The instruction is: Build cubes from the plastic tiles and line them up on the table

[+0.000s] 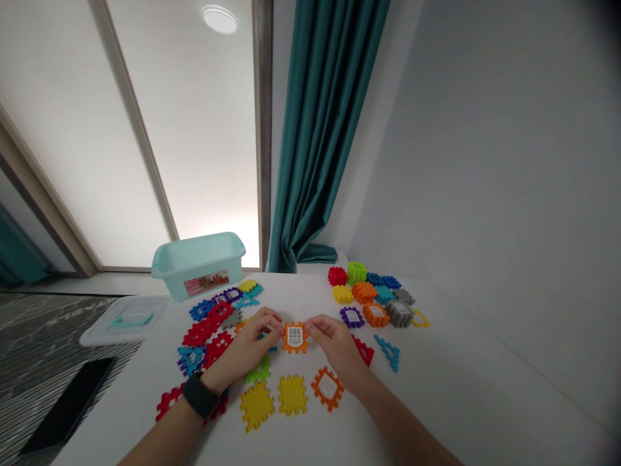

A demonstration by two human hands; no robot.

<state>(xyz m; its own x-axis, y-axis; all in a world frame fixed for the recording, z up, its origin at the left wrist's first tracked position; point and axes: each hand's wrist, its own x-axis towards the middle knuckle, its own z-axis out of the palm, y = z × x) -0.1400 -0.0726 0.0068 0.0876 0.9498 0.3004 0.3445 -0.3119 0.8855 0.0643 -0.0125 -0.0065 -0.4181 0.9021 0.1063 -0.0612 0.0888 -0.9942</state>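
Observation:
An orange window tile [295, 337], a square interlocking building piece with notched edges and a white grid pane, is held up between my two hands. My left hand [261, 338], with a black watch on its wrist, pinches the tile's left edge. From the other side, my right hand [334, 342] grips its right edge with thumb and fingers. Nearer to me lie two yellow tiles [292, 395] and another orange window tile [328, 388]. A green tile [259, 369] is partly covered by my left hand. Beside my right hand, a red triangular piece [363, 350] is partly hidden.
Red tiles [208, 327] and other coloured pieces spread along the table's left. Stacked tiles [365, 292] stand at the back right, near a blue triangular piece [388, 353]. A mint bin [201, 259] stands behind; its clear lid [123, 320] and a black flat object [70, 408] lie left.

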